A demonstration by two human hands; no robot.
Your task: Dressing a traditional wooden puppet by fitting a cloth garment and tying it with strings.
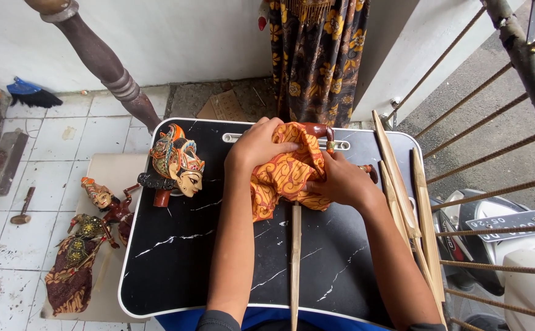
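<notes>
While both hands, left hand [260, 144] and right hand [339, 182], had fingers clenched on the orange batik cloth [286, 175] near the surface's [181, 257] far edge, it looked soft, light, best gathered by its folds.

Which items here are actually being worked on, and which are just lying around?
In use:
- left hand and right hand, both gripping the orange batik cloth
- wooden rod running out below the cloth
- black marble-look tray table

Lying about:
- carved puppet head on the table
- bamboo sticks at the right edge
- finished puppet, hammer and brush on the floor
</notes>
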